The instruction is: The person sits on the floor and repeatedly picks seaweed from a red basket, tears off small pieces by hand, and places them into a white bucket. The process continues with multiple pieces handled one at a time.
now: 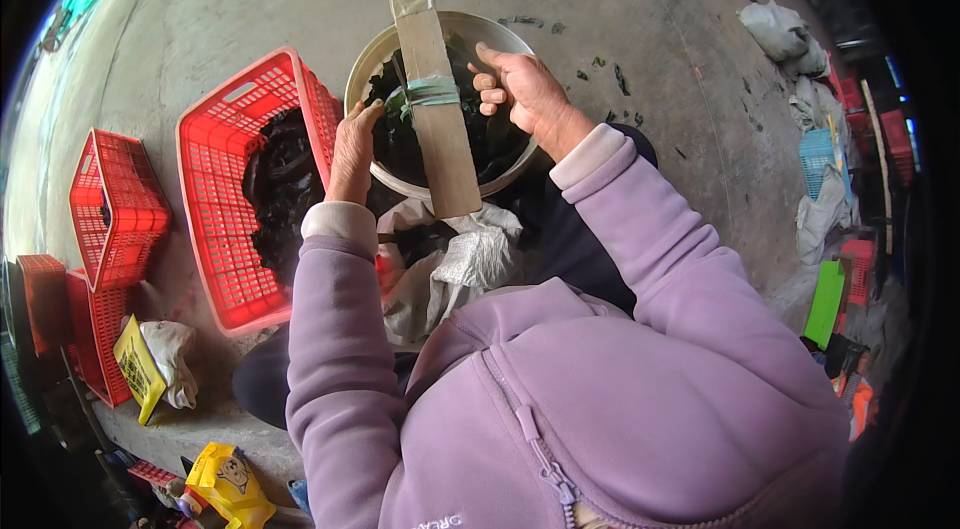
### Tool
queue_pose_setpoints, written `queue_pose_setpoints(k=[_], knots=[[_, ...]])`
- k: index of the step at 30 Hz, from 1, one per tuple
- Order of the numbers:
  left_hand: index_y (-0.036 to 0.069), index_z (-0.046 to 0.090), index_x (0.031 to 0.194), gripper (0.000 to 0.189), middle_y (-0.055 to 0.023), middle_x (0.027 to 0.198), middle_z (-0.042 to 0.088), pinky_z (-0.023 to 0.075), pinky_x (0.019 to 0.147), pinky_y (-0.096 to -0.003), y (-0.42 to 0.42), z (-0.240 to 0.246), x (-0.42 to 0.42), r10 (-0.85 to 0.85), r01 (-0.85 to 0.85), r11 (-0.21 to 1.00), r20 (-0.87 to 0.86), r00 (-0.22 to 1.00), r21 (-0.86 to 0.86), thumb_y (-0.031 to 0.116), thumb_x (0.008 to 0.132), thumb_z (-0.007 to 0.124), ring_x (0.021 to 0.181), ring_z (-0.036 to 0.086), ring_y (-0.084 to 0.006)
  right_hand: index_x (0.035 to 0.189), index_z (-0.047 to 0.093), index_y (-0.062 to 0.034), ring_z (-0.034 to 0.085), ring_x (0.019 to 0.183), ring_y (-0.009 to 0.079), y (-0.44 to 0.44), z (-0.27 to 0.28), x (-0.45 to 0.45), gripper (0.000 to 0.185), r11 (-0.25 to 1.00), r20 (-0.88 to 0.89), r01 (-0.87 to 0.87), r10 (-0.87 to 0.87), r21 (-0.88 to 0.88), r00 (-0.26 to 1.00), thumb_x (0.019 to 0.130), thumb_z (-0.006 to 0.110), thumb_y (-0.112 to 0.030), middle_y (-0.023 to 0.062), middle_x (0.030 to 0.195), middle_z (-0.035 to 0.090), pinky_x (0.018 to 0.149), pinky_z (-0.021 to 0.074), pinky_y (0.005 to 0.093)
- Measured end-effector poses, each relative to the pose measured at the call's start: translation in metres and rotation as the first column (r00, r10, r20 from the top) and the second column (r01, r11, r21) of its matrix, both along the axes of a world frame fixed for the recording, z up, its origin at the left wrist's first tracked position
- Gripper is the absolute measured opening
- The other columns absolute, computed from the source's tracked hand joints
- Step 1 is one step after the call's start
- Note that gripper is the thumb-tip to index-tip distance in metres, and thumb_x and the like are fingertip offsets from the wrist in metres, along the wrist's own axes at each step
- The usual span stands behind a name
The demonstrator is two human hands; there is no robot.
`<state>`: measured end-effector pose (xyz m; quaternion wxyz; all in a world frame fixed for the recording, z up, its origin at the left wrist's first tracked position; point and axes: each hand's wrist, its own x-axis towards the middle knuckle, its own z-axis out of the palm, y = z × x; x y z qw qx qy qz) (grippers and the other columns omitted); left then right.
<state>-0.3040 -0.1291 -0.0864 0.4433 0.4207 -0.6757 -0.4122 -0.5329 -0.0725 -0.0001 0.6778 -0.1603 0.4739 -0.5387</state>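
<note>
A wooden board (pixel 435 146) lies across a round metal basin (pixel 360 71), with pale green strips (pixel 433 92) wound around its middle. Dark, wet leafy pieces, seemingly seaweed (pixel 495 146), fill the basin beneath it. At the basin's left rim is my left hand (pixel 355 143), thumb and fingers raised; whether it grips anything is hidden. Above the basin's right side, my right hand (pixel 521 90) has its fingers curled, and I cannot tell whether something thin is between them. To the left, a red plastic basket (pixel 206 214) holds more of the dark leafy pieces (pixel 281 184).
Smaller red baskets (pixel 120 206) stand at the far left. A white woven sack (pixel 472 259) lies between the basin and my body. Dark scraps (pixel 621 79) are scattered on the concrete floor (pixel 675 4). Yellow bags (pixel 229 484) lie lower left; sacks (pixel 780 34) line the right side.
</note>
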Motion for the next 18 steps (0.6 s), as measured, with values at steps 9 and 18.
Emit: queue_pose_setpoints(k=[9, 18], knots=[[-0.007, 0.067, 0.093, 0.067, -0.0162, 0.087, 0.068, 0.0476, 0.072, -0.0290, 0.148, 0.096, -0.007, -0.181, 0.474, 0.572, -0.460, 0.869, 0.669, 0.053, 0.091, 0.038, 0.080, 0.063, -0.0213, 0.091, 0.051, -0.0018, 0.046, 0.059, 0.0162, 0.051, 0.071, 0.059, 0.018, 0.948, 0.203, 0.117, -0.058, -0.295, 0.978, 0.095, 0.046, -0.018, 0.0045, 0.070, 0.049, 0.063, 0.0431, 0.0332], [0.007, 0.054, 0.115, 0.031, -0.0082, 0.111, 0.061, 0.0440, 0.093, -0.0388, 0.157, 0.075, -0.013, 0.333, 0.422, 0.728, -0.817, 0.470, 0.540, 0.027, 0.092, 0.056, 0.105, 0.056, -0.0216, 0.092, 0.050, -0.0026, 0.055, 0.070, 0.0219, 0.087, 0.045, 0.090, 0.021, 0.974, 0.336, 0.151, -0.087, -0.170, 0.938, 0.097, 0.041, -0.021, 0.0080, 0.078, 0.055, 0.072, 0.0475, 0.0391]])
